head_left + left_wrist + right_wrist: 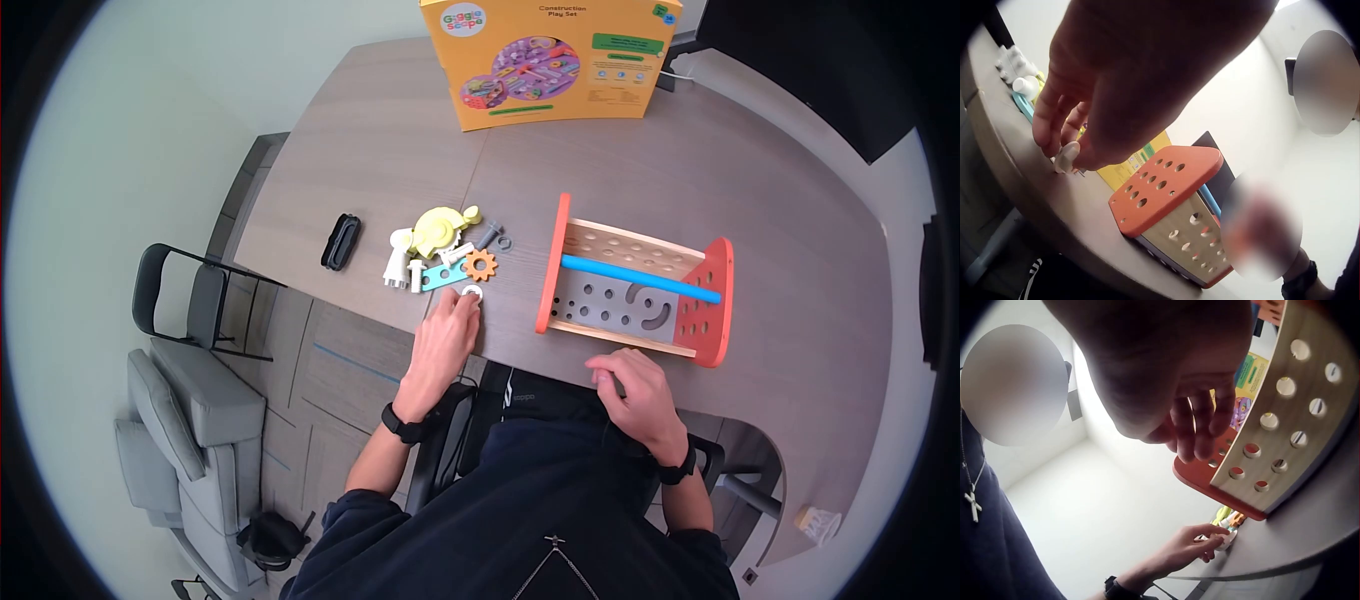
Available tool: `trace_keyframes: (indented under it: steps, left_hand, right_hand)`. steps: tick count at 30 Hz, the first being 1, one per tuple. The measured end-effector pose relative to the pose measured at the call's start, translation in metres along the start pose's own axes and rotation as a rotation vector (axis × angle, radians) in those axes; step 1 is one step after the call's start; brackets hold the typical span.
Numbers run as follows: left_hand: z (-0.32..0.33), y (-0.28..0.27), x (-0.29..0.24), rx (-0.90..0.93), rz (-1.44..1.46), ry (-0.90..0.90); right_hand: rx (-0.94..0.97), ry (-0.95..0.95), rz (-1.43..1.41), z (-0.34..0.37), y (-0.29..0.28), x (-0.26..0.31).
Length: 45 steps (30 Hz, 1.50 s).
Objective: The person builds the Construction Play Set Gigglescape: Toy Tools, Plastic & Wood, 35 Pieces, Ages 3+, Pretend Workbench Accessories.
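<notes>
My left hand pinches a small white round piece at its fingertips, low over the table near the front edge. Just beyond it lie an orange gear, a teal strip with holes, white pieces and a yellow-green round piece. My right hand hangs at the table's edge, fingers loosely curled around nothing, beside the toy bench. That bench has red-orange end panels, wooden sides with holes and a blue rod across it.
A yellow box stands at the back of the table. A black case lies to the left. Grey bolt and ring lie behind the gear. A dark screen is at the back right.
</notes>
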<state>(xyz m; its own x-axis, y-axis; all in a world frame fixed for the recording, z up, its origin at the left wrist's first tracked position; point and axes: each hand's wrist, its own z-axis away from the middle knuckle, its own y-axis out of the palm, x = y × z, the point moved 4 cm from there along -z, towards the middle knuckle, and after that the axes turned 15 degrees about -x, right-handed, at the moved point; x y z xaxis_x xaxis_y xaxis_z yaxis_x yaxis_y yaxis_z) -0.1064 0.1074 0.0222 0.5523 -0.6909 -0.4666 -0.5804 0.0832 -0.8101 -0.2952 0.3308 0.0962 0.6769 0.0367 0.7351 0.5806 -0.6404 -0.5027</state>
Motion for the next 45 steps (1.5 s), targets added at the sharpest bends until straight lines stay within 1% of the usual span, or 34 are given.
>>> trace_keyframes:
  steps: [3, 6, 12, 21, 24, 27, 30, 31, 33, 34, 38, 40, 43, 45]
  left_hand:
    - [0.000, -0.005, -0.005, 0.008, -0.071, -0.055]
    - [0.002, 0.000, 0.001, 0.025, -0.138, -0.073]
    - [0.005, 0.009, -0.001, 0.001, -0.206, -0.017]
    - [0.013, 0.008, -0.004, -0.009, -0.108, 0.039]
    - [0.016, 0.006, -0.010, 0.025, -0.046, 0.060]
    - [0.020, -0.003, -0.021, 0.134, 0.224, -0.117]
    - [0.033, -0.003, -0.025, 0.194, 0.560, -0.292]
    - [0.041, -0.001, -0.028, 0.334, 0.815, -0.559]
    - [0.048, -0.006, -0.041, 0.430, 0.996, -0.719]
    - [0.053, -0.006, -0.047, 0.476, 1.085, -0.800]
    - [0.061, -0.004, -0.069, 0.532, 1.256, -0.883]
    - [0.061, -0.001, -0.073, 0.541, 1.275, -0.870]
    - [0.059, 0.001, -0.075, 0.542, 1.273, -0.849]
    - [0.058, 0.002, -0.075, 0.549, 1.271, -0.848]
  right_hand:
    - [0.029, 0.001, 0.010, 0.001, 0.001, -0.001]
    - [0.037, -0.013, -0.001, 0.000, 0.004, 0.002]
    - [0.081, -0.010, 0.021, 0.001, 0.004, 0.001]
    - [0.120, -0.038, 0.044, 0.005, 0.015, -0.003]
    - [0.142, -0.061, 0.043, 0.002, 0.021, -0.001]
    - [0.152, -0.078, 0.079, 0.003, 0.026, -0.002]
    - [0.155, -0.093, 0.090, 0.002, 0.031, 0.005]
    - [0.129, -0.118, 0.088, 0.001, 0.033, 0.009]
    - [0.076, -0.171, 0.079, -0.001, 0.038, 0.018]
    - [0.079, -0.177, 0.096, 0.000, 0.041, 0.020]
    - [0.063, -0.205, 0.161, 0.006, 0.051, 0.025]
    - [0.055, -0.205, 0.170, 0.010, 0.053, 0.023]
    - [0.029, -0.166, 0.075, 0.005, 0.047, 0.022]
    - [0.055, -0.115, 0.017, 0.003, 0.042, 0.019]
